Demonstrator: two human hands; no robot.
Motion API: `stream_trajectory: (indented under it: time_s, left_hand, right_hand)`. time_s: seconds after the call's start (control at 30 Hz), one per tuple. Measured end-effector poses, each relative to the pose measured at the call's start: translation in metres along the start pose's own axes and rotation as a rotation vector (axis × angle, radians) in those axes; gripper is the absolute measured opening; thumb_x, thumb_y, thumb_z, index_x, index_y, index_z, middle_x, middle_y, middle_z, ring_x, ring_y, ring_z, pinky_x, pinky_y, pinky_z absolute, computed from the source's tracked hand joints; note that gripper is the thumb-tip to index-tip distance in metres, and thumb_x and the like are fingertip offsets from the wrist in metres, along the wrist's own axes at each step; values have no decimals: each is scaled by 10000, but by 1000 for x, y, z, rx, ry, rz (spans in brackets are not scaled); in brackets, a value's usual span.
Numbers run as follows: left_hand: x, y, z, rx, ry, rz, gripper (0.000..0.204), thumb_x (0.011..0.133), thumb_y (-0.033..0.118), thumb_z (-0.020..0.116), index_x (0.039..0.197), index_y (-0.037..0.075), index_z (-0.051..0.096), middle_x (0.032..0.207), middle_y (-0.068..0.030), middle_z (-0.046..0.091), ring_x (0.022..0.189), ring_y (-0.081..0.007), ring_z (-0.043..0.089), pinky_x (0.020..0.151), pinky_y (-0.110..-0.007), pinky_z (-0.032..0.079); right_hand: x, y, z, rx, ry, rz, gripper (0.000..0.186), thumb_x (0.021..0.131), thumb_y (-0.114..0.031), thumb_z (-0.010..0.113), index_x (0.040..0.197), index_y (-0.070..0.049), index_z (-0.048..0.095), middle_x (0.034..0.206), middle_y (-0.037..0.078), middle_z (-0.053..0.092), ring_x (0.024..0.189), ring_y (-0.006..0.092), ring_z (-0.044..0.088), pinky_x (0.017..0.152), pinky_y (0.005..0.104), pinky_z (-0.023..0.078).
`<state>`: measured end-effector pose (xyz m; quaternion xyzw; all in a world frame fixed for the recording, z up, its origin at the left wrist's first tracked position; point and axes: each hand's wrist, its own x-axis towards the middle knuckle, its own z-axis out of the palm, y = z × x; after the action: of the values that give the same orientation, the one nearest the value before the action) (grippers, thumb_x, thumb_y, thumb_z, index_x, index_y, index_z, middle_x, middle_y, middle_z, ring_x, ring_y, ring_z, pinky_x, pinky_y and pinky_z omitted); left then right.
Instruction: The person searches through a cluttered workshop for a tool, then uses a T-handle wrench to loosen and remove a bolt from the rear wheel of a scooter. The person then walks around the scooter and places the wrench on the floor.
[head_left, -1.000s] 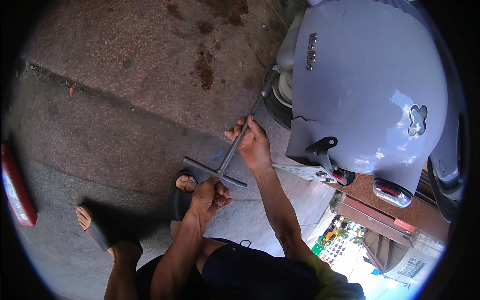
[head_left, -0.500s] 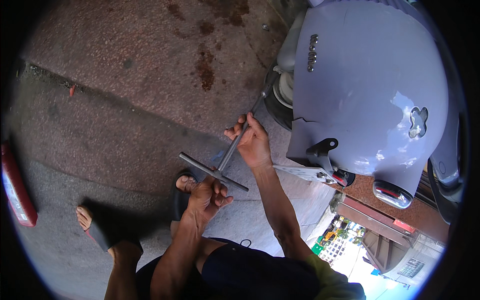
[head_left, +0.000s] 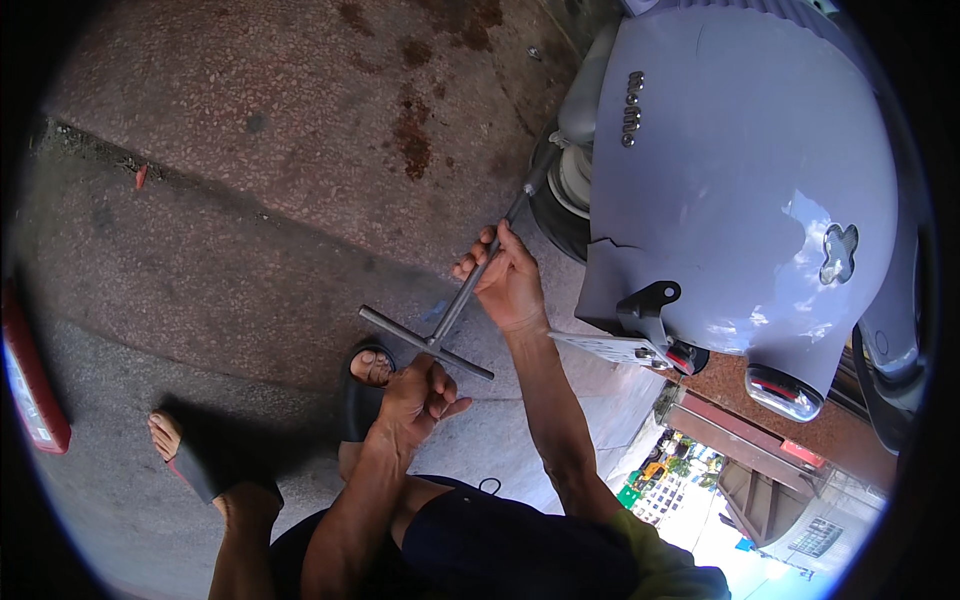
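A steel T-handled wrench [head_left: 463, 300] runs diagonally from my left hand [head_left: 415, 395] up to the lower rear of a pale lilac scooter [head_left: 740, 160], where its far end reaches in beside the rear wheel [head_left: 555, 222]; what it engages there is hidden. My left hand is closed on the wrench's crossbar near its joint with the shaft. Higher up, my right hand [head_left: 505, 280] is closed round the shaft, thumb along it. A black bracket [head_left: 650, 300] and a number plate [head_left: 600, 346] stick out from the scooter just right of my right hand.
Stained speckled paving [head_left: 250, 220] with a dark seam spreads left. My sandalled feet [head_left: 370, 367] are below. A red-edged object [head_left: 30, 380] lies at the far left, a small orange scrap [head_left: 142, 176] on the seam. A street and building [head_left: 800, 510] show at lower right.
The scooter body appears shifted very slightly right and down in the picture. My hands keep their grip on the wrench, with only slight movement.
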<state>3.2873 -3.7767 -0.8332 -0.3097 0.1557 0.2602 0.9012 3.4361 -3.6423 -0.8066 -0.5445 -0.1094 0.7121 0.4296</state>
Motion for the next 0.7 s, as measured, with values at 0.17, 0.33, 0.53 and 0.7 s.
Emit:
stream_trajectory:
  time_s: [0.17,0.33,0.53,0.7]
  left_hand:
    - [-14,12,42,81,348,210,175,821,219,599,795,46,587,850,-146,605,728,-260,624,714,-398,533]
    - [1,11,28,80,235,130,446,878,464,481,734,50,569,640,-99,600,564,-185,618,661,-362,524]
    - [-3,4,26,315,358,131,331,868,349,533,790,32,585,698,-105,585,673,-216,616,685,-381,528]
    - [-8,14,31,81,259,250,370,788,351,662,863,0,573,818,-144,611,822,-307,624,728,-402,539]
  right_hand:
    - [3,2,3,-149,110,-21,303,915,-382,441,838,-100,524,683,23,524,703,197,536,677,372,439]
    - [-1,3,-5,10,35,-1,298,923,-353,432,858,-77,525,701,58,560,693,233,593,644,385,485]
    - [-2,1,-9,-80,64,-47,297,920,-342,438,878,-66,538,719,71,579,683,245,604,627,380,495]
    - [-1,2,-12,-127,113,-71,318,917,-354,439,905,-54,546,730,75,583,684,246,603,631,379,494]
